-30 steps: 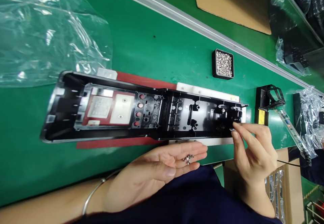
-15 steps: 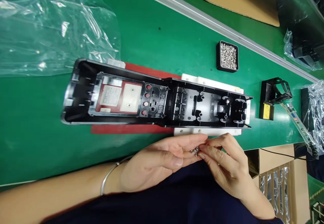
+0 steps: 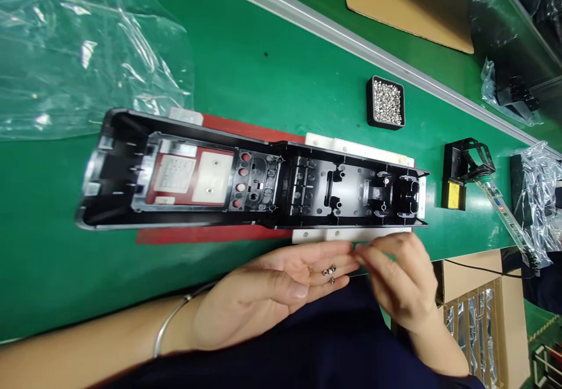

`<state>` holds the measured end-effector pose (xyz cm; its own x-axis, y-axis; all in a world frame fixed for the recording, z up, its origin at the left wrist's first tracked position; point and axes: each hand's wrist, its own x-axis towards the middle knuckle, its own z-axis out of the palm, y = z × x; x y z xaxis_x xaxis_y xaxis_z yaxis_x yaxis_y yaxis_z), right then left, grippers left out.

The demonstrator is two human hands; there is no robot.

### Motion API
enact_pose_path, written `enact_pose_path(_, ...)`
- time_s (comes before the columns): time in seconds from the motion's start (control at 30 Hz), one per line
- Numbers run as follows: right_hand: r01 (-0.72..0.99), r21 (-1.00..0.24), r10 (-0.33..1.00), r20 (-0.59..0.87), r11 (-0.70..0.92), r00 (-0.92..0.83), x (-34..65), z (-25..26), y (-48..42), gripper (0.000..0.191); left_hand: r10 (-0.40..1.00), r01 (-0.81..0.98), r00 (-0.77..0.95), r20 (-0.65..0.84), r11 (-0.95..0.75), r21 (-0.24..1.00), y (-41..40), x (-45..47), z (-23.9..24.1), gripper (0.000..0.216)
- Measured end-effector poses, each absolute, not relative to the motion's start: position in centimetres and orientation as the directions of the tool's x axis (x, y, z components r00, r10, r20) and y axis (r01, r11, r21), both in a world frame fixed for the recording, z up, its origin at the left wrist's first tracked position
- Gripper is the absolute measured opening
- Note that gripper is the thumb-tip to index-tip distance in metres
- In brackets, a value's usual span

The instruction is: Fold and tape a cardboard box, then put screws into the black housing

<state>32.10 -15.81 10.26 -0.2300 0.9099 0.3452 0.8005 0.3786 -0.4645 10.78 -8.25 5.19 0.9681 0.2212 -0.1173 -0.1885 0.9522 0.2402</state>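
Observation:
My left hand (image 3: 263, 289) lies palm up with its fingers stretched out flat. On those fingers rest several small silvery metal nuts (image 3: 329, 272), their exact kind too small to tell. My right hand (image 3: 401, 272) is just past the left fingertips, thumb and forefinger pinched together; it is partly smeared, and whatever sits in the pinch is hidden. Above both hands, a long black plastic housing (image 3: 351, 190) lies with its hollow side up, showing posts, ribs and a rectangular window. Beneath it is a red base (image 3: 211, 235) with white blocks (image 3: 314, 235).
A small black box (image 3: 386, 103) full of silvery parts stands beyond the housing. Clear plastic film (image 3: 109, 55) covers the far left. To the right are a black bracket (image 3: 465, 166) with a yellow label, wrapped parts (image 3: 538, 195) and a cardboard carton (image 3: 511, 324).
My right hand has drawn away from the nuts to the left hand's fingertips, still pinched. The nuts on my left fingers are more exposed. The whole view has shifted slightly.

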Motion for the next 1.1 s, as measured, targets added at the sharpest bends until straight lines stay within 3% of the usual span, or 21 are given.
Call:
enact_pose_path(0.1, 0.920, -0.280, 0.894, 0.427, 0.274, -0.136, 33.5, 10.3, -14.9, 0.018, 0.209, -0.188, 0.975, -0.081, 0.959, 0.212, -8.4, 10.4, 4.6, 0.062)
enact_pose_path(0.2, 0.954, -0.191, 0.870, 0.479, 0.231, -0.115, 34.7, 10.0, -13.9, 0.017, 0.223, -0.203, 0.972, -0.069, 0.955, 0.216, -8.2, 10.2, 4.4, 0.061)
enact_pose_path(0.6, 0.912, -0.286, 0.901, 0.402, 0.294, -0.164, 36.2, 10.3, -12.7, 0.020, 0.251, -0.232, 0.966, -0.068, 0.950, 0.210, -8.0, 10.5, 4.9, 0.059)
enact_pose_path(1.1, 0.929, -0.244, 0.892, 0.424, 0.277, -0.155, 35.7, 10.8, -13.3, 0.028, 0.247, -0.222, 0.964, -0.098, 0.951, 0.216, -8.3, 10.6, 4.9, 0.060)
